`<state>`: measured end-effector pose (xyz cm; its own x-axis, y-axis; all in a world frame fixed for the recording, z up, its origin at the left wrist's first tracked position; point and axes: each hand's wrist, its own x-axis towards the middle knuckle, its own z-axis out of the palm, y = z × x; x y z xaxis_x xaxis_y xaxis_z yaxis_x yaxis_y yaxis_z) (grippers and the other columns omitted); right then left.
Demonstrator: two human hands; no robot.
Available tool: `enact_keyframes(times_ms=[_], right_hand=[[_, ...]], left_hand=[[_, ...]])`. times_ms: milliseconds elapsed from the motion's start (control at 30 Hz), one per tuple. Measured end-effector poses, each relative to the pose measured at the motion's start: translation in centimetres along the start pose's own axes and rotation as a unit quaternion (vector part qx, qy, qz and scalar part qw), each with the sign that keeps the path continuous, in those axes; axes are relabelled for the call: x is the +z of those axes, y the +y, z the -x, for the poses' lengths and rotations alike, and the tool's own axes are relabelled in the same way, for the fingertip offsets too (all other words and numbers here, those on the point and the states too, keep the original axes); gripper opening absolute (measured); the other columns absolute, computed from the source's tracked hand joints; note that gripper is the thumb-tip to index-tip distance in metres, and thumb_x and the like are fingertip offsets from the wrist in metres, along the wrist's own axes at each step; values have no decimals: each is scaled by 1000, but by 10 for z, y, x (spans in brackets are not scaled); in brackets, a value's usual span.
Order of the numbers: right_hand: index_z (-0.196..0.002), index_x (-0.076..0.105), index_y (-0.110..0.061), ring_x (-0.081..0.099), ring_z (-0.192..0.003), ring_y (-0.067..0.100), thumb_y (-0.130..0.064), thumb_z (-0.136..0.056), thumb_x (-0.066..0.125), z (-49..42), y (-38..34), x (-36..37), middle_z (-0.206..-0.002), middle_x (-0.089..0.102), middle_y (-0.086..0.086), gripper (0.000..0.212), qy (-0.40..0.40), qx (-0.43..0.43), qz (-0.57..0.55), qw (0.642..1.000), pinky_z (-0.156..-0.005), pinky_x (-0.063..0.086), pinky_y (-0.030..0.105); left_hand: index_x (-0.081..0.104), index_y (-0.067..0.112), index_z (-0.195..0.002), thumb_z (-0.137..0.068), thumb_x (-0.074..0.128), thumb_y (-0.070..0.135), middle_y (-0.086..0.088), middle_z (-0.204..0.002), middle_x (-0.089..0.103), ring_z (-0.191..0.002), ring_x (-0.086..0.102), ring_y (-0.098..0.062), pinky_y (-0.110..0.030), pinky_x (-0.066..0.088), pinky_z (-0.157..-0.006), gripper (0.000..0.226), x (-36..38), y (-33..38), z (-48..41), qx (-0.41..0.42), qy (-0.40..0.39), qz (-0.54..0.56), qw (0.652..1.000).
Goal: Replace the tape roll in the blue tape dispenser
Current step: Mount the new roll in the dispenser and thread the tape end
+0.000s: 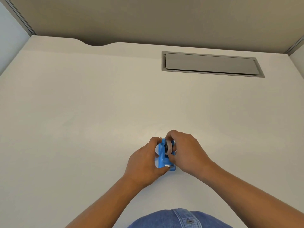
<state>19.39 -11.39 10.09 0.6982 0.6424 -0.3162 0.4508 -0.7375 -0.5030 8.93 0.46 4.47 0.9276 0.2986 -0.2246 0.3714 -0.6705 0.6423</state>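
The blue tape dispenser (pixel 162 159) stands on the white desk (pixel 82 112), near the front middle, its metal cutter end toward me. My left hand (pixel 144 163) grips the dispenser's left side and front end. My right hand (pixel 185 151) pinches the clear tape roll (pixel 169 148) with its dark core, thumb and fingers around the rim. The roll sits in the dispenser's back half. Whether it is fully seated in its cradle is hidden by my fingers.
A grey cable hatch (pixel 212 64) is set flush into the desk at the back right. A curved notch (pixel 97 44) cuts the desk's far edge. Grey partition walls (pixel 148 18) close off the back and sides. My denim shirt (pixel 179 218) shows at the bottom.
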Motion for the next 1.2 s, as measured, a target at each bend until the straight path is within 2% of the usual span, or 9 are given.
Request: enact_keyframes(times_ms=[67, 167, 333, 467, 600, 733, 867, 1067, 1200], right_hand=[[-102, 59, -25, 60, -76, 14, -7, -74, 75, 1, 4, 0, -88, 63, -7, 38, 6, -6, -14, 1000, -70, 56, 31], [-112, 63, -25, 58, -82, 11, -12, -74, 79, 4, 9, 4, -103, 56, -8, 43, 10, -29, -19, 999, -76, 55, 27], [-113, 65, -28, 56, -81, 12, -26, -81, 73, 8, 11, 9, -94, 50, -6, 33, 26, -37, 3, 999, -73, 52, 28], [-95, 68, -25, 58, -81, 16, -30, -84, 68, 9, 10, 8, -89, 55, -4, 12, 41, -41, 18, 998, -72, 52, 33], [-89, 70, -21, 60, -81, 18, -32, -85, 68, 8, 11, 5, -89, 62, -2, 12, 48, -36, 17, 998, -72, 51, 37], [-93, 74, -25, 63, -79, 19, -29, -90, 62, 8, 12, 1, -88, 70, -3, 13, 60, -30, 22, 998, -71, 53, 41], [-84, 74, -28, 63, -72, 17, -23, -91, 57, 7, 12, 1, -80, 72, -5, 19, 78, -29, 21, 996, -66, 53, 38], [-92, 74, -29, 65, -73, 13, -23, -89, 61, 11, 14, 1, -85, 75, -10, 14, 87, -21, -14, 996, -69, 56, 35], [-93, 73, -31, 63, -76, 14, -29, -85, 63, 13, 12, 0, -90, 73, -10, 13, 86, -38, 46, 995, -67, 53, 34]], left_hand=[[28, 48, -129, -63, 75, 65, 17, -119, 65, -81, 50, 4, -2, 24, -65, 82, 0, 0, 1, 3, 2, -11, 1000], [30, 47, -134, -65, 73, 67, 18, -123, 63, -84, 46, 7, -1, 22, -69, 84, -2, 0, 1, 12, 3, -22, 1000], [30, 44, -135, -58, 64, 77, 18, -126, 62, -99, 62, -6, -10, 32, -73, 91, -13, 8, -2, 40, -7, -31, 999], [45, 36, -134, -69, 69, 63, 14, -131, 61, -111, 60, -12, -24, 43, -85, 75, -19, 16, -6, 59, 13, -59, 996], [57, 31, -120, -76, 69, 46, 11, -120, 67, -106, 61, -16, -28, 46, -80, 47, -21, 23, -8, 50, 19, -44, 998], [53, 33, -134, -87, 63, 41, 12, -133, 61, -120, 55, -14, -30, 45, -93, 48, -22, 25, -13, 30, 18, -62, 997], [61, 30, -127, -90, 61, 39, 10, -128, 65, -115, 58, -15, -30, 47, -88, 38, -22, 27, -13, 37, 35, -58, 997], [59, 32, -128, -87, 65, 40, 13, -132, 62, -118, 56, -13, -31, 47, -91, 42, -20, 24, -13, 36, 38, -65, 996], [60, 32, -126, -85, 68, 40, 13, -130, 62, -116, 57, -13, -31, 47, -91, 42, -18, 23, -14, 33, 42, -67, 996]])
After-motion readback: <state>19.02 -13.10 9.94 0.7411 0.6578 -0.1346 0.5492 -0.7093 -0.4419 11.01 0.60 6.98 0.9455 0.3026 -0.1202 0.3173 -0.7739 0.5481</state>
